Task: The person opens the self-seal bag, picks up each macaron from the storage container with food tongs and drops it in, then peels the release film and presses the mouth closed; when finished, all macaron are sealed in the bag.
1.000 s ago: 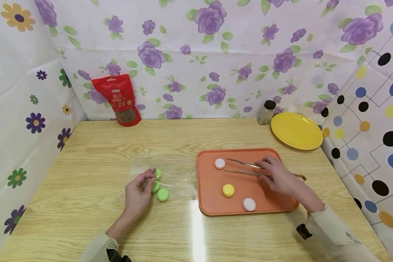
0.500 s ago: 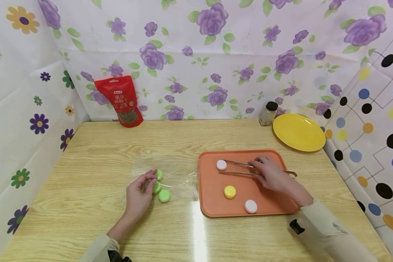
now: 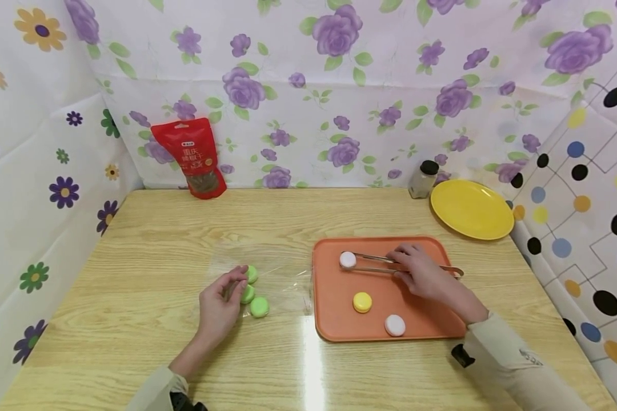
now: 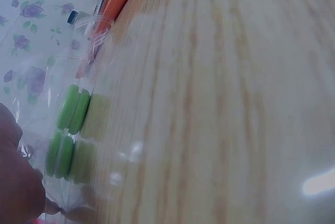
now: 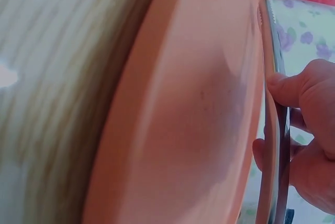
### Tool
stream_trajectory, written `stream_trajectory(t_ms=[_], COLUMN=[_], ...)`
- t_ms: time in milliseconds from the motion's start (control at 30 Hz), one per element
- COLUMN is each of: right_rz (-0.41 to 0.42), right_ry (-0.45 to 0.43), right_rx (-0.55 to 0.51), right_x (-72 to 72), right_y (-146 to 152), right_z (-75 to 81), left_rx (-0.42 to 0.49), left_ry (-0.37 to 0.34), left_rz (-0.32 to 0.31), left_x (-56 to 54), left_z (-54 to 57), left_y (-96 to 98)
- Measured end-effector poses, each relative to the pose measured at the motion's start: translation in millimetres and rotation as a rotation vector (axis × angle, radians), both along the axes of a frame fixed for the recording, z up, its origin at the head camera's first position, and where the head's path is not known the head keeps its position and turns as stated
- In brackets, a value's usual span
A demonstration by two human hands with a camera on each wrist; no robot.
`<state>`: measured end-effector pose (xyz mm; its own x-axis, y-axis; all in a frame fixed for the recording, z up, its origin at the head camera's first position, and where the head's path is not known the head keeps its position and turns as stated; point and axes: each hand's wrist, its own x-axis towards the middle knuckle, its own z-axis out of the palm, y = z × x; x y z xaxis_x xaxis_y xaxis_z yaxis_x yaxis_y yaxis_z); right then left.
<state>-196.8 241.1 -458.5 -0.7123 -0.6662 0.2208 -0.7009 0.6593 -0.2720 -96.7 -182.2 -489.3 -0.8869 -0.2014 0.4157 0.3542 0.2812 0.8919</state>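
My left hand [image 3: 219, 308] pinches the edge of a clear plastic bag [image 3: 286, 279] lying on the table. Several green macarons [image 3: 259, 307] are at the bag's near-left end, beside the fingertips; clear film covers two green macarons [image 4: 73, 110] in the left wrist view. My right hand [image 3: 423, 274] grips metal tongs [image 3: 372, 270] over the orange tray [image 3: 334, 325]. The tong tips lie on either side of a pale pink macaron [image 3: 347, 260], which rests on the tray. A yellow macaron [image 3: 362, 302] and another pale pink macaron [image 3: 395, 325] lie nearer the tray's front.
A yellow plate [image 3: 473, 209] sits at the back right, next to a black-lidded jar [image 3: 423, 180]. At the back left a red pouch [image 3: 190, 157] leans against the flowered cloth. The wooden table [image 3: 257, 365] is bounded by cloth at the back and sides.
The right hand has moved left with the tongs, and their tips have come from the right of the pale pink macaron to both sides of it. My left hand stays put.
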Motion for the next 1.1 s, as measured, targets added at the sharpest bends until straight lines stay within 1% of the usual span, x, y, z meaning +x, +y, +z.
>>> stream_trajectory(t_ms=[200, 300, 500, 733, 867, 1000, 1100], right_rz=[0.028, 0.049, 0.103, 0.162, 0.194, 0.214, 0.238], right_ry=[-0.008, -0.021, -0.006, -0.020, -0.066, -0.107, -0.093], right_rx=[-0.015, -0.026, -0.048, -0.034, -0.017, 0.014, 0.047], right_x=[3.8, 6.9, 12.4, 15.8, 16.3, 17.2, 17.4], right_y=[-8, -14, -30, -52, -68, -88, -103], right_z=[8.7, 15.3, 23.6, 28.1, 28.0, 26.9, 25.8], left_rx=[0.006, -0.006, -0.012, -0.004, 0.006, 0.004, 0.003], left_ry=[0.006, 0.006, -0.003, -0.005, 0.004, 0.001, -0.001], left_rz=[-0.016, -0.014, -0.008, -0.006, -0.013, -0.006, 0.005], left_x=[1.6, 1.2, 1.3, 0.8, 0.9, 0.6, 1.3], left_z=[1.1, -0.1, 0.5, -1.9, -2.2, -1.4, 0.9], left_y=[0.2, 0.1, 0.4, -0.7, -0.8, -0.3, 1.3])
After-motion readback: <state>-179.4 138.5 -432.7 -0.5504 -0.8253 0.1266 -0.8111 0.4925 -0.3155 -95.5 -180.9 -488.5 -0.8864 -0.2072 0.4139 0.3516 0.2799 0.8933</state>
